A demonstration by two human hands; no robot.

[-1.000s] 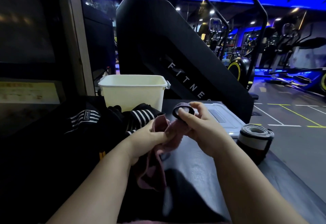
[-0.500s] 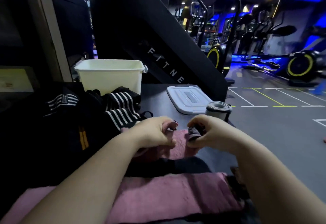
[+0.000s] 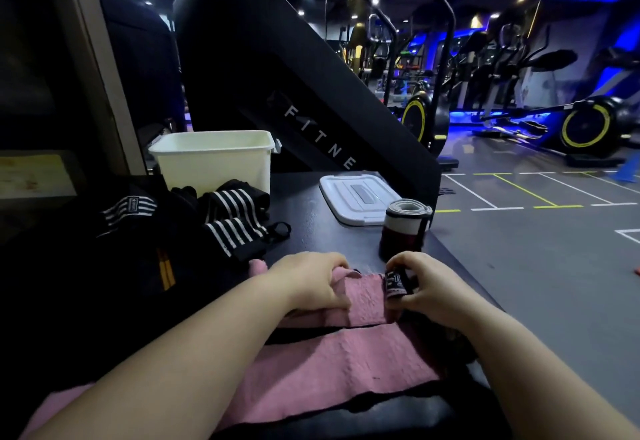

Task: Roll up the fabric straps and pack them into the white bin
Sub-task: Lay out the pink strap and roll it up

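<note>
1. The pink strap is a long, fuzzy band lying flat on the dark table under both hands. A second pink stretch lies nearer the person, below the wrists.
2. Its end is a black tab with white print, standing up between the hands.
3. The right hand pinches that tab between thumb and curled fingers.
4. The left hand curls over the strap's far edge and grips it, knuckles up.
5. The white bin stands well beyond the left hand, its top open. Its lid lies flat beyond the right hand.
6. A rolled strap stands upright just beyond the right hand.
7. Black-and-white striped straps lie heaped beyond and left of the left hand.
8. Some things are hard to make out:
   - The tab's print is too small to read, and whether the tab is rolled is unclear.
   - The left fingertips are tucked out of sight.
   - The heap fades into darkness at the left.
   - The bin's wall hides its inside.
   - The pink strap runs off the bottom-left edge.
</note>
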